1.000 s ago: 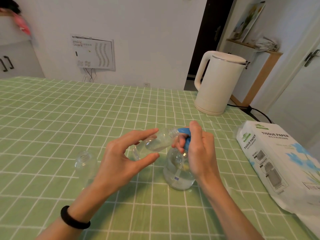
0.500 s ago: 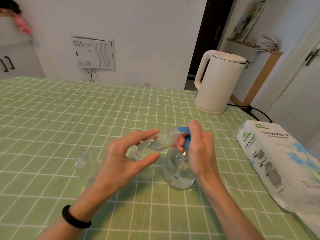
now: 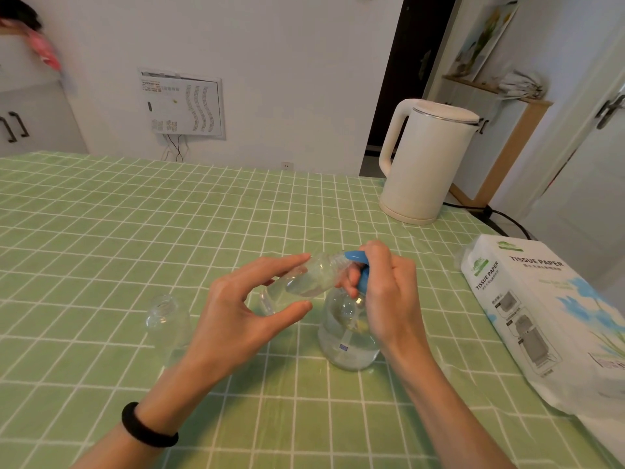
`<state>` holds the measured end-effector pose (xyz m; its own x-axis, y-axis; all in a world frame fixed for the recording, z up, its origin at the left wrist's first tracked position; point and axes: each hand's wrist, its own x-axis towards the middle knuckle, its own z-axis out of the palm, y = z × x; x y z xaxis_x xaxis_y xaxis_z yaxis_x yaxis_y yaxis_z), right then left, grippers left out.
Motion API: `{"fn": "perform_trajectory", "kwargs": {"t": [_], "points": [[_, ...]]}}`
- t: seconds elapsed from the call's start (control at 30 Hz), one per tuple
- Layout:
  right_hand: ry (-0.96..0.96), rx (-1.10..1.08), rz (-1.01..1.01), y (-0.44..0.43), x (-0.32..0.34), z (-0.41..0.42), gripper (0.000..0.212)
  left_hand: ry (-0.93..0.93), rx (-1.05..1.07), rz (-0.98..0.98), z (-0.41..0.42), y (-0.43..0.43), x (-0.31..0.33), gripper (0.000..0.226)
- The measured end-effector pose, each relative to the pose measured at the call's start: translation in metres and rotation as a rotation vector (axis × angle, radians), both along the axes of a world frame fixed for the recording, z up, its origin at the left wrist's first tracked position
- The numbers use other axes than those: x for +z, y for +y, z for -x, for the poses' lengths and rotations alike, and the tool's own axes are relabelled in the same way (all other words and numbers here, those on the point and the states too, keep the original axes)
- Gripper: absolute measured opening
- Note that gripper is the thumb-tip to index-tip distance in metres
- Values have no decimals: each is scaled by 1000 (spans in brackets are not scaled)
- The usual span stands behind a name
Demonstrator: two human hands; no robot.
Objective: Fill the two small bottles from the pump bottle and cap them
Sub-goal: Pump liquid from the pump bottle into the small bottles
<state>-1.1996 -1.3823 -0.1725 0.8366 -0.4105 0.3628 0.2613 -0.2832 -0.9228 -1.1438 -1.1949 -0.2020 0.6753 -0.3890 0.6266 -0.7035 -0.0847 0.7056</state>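
Your left hand (image 3: 236, 313) pinches the tilted small clear plastic bottle (image 3: 304, 279); your right hand (image 3: 389, 292) fingers (image 3: 377, 253) curl round the blue pump head (image 3: 355, 256), mostly hiding it.

Probably home kitchen: kettle (image 3: 427, 164), checked tablecloth (image 3: 135, 231), cupboards (image 3: 30, 120).

Bright, even daylight — edges bowed, blurred
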Motion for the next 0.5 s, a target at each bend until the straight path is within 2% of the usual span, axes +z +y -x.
{"fn": "perform_trajectory", "kwargs": {"t": [0.13,0.37,0.5], "points": [[-5,0,-21,2,1,0,64,-5,7,-8,-1,0,0,58],[2,-8,28,0,2,0,51,5,4,-1,0,0,1,57],[17,-14,13,1,2,0,53,18,2,-11,1,0,1,57]]}}
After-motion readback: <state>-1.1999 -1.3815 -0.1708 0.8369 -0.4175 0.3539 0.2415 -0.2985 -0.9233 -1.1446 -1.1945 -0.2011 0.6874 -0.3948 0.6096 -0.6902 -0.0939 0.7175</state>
